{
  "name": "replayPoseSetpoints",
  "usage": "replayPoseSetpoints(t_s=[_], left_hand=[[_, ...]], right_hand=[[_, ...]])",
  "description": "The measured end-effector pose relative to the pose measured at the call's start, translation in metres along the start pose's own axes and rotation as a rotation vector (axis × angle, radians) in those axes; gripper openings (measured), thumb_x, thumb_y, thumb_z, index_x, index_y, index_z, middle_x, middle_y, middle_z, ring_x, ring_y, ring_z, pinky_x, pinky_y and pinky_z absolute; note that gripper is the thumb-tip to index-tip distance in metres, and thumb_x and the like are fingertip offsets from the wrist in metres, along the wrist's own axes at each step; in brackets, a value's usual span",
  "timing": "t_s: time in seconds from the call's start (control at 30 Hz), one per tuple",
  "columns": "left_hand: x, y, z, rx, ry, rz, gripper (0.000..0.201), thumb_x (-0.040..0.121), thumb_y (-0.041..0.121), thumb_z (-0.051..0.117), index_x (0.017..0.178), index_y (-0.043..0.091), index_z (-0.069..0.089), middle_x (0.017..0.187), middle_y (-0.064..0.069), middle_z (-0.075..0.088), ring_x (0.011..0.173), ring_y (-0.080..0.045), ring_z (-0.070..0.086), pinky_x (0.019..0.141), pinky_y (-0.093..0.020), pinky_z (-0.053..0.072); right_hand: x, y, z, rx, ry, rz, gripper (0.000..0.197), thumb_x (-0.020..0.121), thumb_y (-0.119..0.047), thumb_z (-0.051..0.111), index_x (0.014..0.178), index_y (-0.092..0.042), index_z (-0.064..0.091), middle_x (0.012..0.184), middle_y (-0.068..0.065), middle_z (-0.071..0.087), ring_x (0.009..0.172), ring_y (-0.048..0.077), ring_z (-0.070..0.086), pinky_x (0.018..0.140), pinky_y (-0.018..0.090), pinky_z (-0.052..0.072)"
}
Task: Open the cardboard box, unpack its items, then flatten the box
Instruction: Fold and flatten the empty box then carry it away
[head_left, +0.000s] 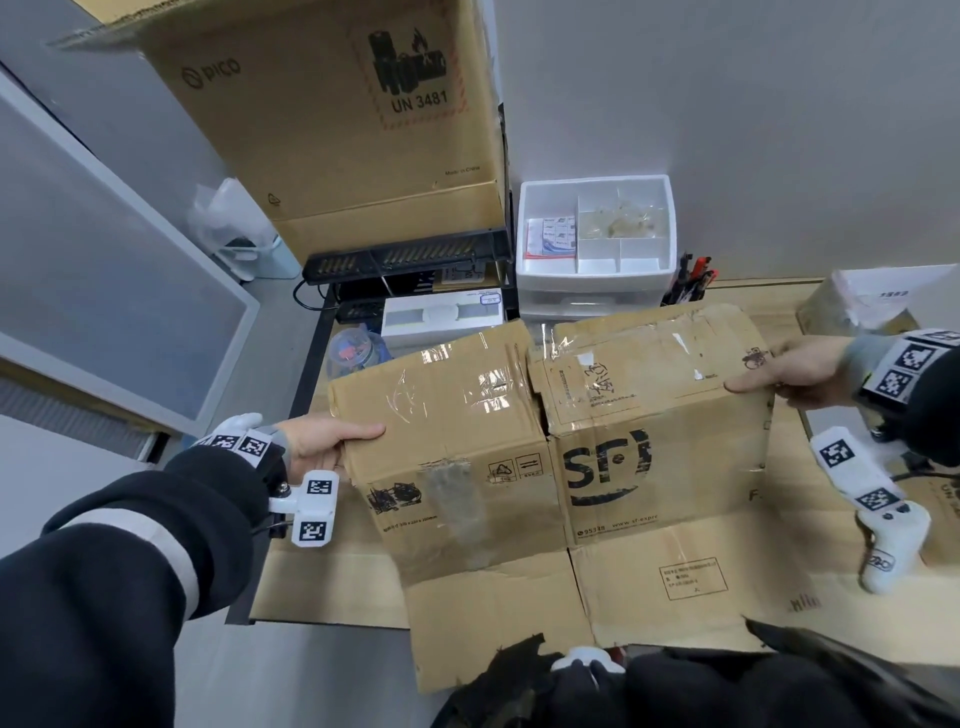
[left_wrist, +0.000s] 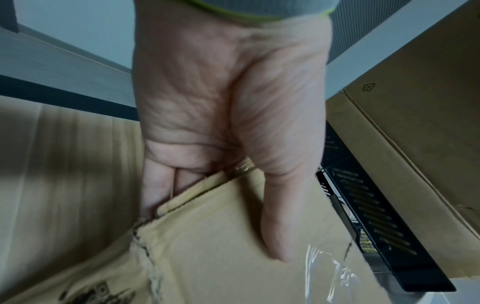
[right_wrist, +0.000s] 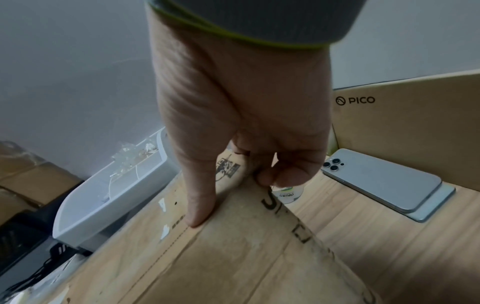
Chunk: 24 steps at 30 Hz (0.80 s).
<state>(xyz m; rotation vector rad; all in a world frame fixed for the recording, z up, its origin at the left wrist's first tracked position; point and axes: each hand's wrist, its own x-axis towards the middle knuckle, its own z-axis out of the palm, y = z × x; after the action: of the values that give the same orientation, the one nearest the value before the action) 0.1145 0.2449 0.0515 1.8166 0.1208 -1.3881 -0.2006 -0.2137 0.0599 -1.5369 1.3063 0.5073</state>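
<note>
A worn brown cardboard box (head_left: 571, 441) with an "SF" print and torn clear tape hangs over the wooden table (head_left: 322, 587), its bottom flaps spread toward me. It looks partly collapsed, with a crease down the middle. My left hand (head_left: 337, 447) grips its left edge, thumb (left_wrist: 280, 226) on top and fingers tucked under the cardboard (left_wrist: 233, 257). At the right edge my right hand (head_left: 769, 376) pinches the box (right_wrist: 233, 257), with the thumb (right_wrist: 200, 195) flat on the panel and the fingers curled below. No contents show.
A large PICO carton (head_left: 332, 130) stands on a black rack (head_left: 405, 260) at the back. Beside it are a white compartment organizer (head_left: 597, 234) and pens (head_left: 691, 286). A phone (right_wrist: 381, 181) and a small Deli jar (right_wrist: 288, 194) lie on the table, right of the box.
</note>
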Motion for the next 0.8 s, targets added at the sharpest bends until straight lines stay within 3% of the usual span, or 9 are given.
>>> replayPoseSetpoints(t_s=[0.1, 0.2, 0.27, 0.33, 0.4, 0.47, 0.63, 0.73, 0.8], left_hand=[[-0.007, -0.005, 0.004, -0.024, 0.039, -0.012, 0.090, 0.047, 0.024, 0.100, 0.126, 0.006, 0.063, 0.119, -0.019, 0.072, 0.092, -0.030, 0.075, 0.084, -0.044, 0.060], [-0.010, -0.012, 0.002, -0.041, 0.068, 0.015, 0.100, 0.033, 0.029, 0.105, 0.121, 0.007, 0.065, 0.116, -0.018, 0.073, 0.089, -0.029, 0.076, 0.078, -0.042, 0.063], [-0.014, -0.013, 0.003, -0.060, 0.094, 0.036, 0.088, 0.047, 0.027, 0.101, 0.123, 0.007, 0.064, 0.113, -0.017, 0.075, 0.088, -0.028, 0.077, 0.071, -0.040, 0.065], [-0.021, -0.012, 0.007, -0.085, 0.121, 0.050, 0.058, 0.074, 0.022, 0.084, 0.126, 0.008, 0.062, 0.107, -0.015, 0.077, 0.083, -0.026, 0.077, 0.064, -0.036, 0.064], [-0.026, -0.012, 0.009, -0.086, 0.125, 0.049, 0.051, 0.077, 0.022, 0.078, 0.124, 0.010, 0.063, 0.104, -0.013, 0.078, 0.081, -0.024, 0.078, 0.062, -0.035, 0.064], [-0.031, -0.012, 0.008, -0.060, 0.097, 0.043, 0.052, 0.075, 0.023, 0.077, 0.124, 0.011, 0.063, 0.107, -0.013, 0.077, 0.085, -0.024, 0.077, 0.065, -0.037, 0.065], [-0.041, -0.004, 0.012, 0.053, 0.056, 0.030, 0.057, 0.080, 0.025, 0.076, 0.132, 0.010, 0.058, 0.116, -0.015, 0.074, 0.093, -0.028, 0.076, 0.076, -0.042, 0.063], [-0.048, 0.018, 0.025, 0.124, -0.034, 0.071, 0.084, 0.059, 0.029, 0.096, 0.131, 0.009, 0.059, 0.113, -0.015, 0.075, 0.088, -0.027, 0.077, 0.064, -0.038, 0.065], [-0.056, 0.038, 0.037, 0.172, -0.106, 0.090, 0.099, 0.042, 0.028, 0.103, 0.129, 0.008, 0.060, 0.114, -0.017, 0.074, 0.088, -0.028, 0.077, 0.063, -0.037, 0.065]], right_hand=[[-0.003, -0.001, 0.003, -0.026, 0.032, -0.046, 0.035, 0.073, -0.015, 0.083, 0.101, -0.011, 0.062, 0.101, 0.005, 0.065, 0.084, 0.016, 0.054, 0.067, 0.030, 0.040], [-0.004, -0.002, 0.002, -0.011, -0.020, -0.135, 0.048, 0.067, -0.014, 0.087, 0.107, -0.013, 0.061, 0.110, 0.005, 0.068, 0.099, 0.019, 0.058, 0.095, 0.039, 0.043], [-0.004, -0.002, 0.003, -0.029, -0.078, -0.184, 0.078, 0.042, -0.018, 0.097, 0.112, -0.013, 0.062, 0.109, 0.006, 0.072, 0.106, 0.023, 0.061, 0.106, 0.045, 0.040], [0.000, -0.001, 0.002, -0.024, -0.104, -0.259, 0.102, 0.017, -0.024, 0.100, 0.111, -0.008, 0.064, 0.105, 0.009, 0.075, 0.104, 0.029, 0.067, 0.103, 0.047, 0.046], [0.001, 0.001, 0.002, -0.037, -0.098, -0.325, 0.107, 0.009, -0.033, 0.099, 0.107, -0.004, 0.068, 0.102, 0.011, 0.076, 0.099, 0.031, 0.069, 0.096, 0.046, 0.051], [-0.002, 0.003, -0.002, -0.050, -0.092, -0.341, 0.101, 0.012, -0.035, 0.099, 0.103, -0.003, 0.070, 0.099, 0.011, 0.076, 0.096, 0.030, 0.070, 0.090, 0.042, 0.054], [-0.012, 0.006, -0.007, -0.094, 0.021, -0.321, 0.068, 0.042, -0.028, 0.095, 0.102, -0.007, 0.071, 0.100, 0.012, 0.075, 0.096, 0.030, 0.069, 0.081, 0.040, 0.057], [-0.013, 0.006, -0.010, -0.104, 0.098, -0.323, 0.069, 0.041, -0.032, 0.094, 0.101, -0.007, 0.071, 0.098, 0.012, 0.074, 0.092, 0.030, 0.070, 0.068, 0.033, 0.056], [-0.019, 0.005, -0.012, -0.090, 0.115, -0.328, 0.055, 0.053, -0.025, 0.092, 0.099, -0.004, 0.071, 0.098, 0.015, 0.074, 0.086, 0.029, 0.070, 0.066, 0.031, 0.055]])
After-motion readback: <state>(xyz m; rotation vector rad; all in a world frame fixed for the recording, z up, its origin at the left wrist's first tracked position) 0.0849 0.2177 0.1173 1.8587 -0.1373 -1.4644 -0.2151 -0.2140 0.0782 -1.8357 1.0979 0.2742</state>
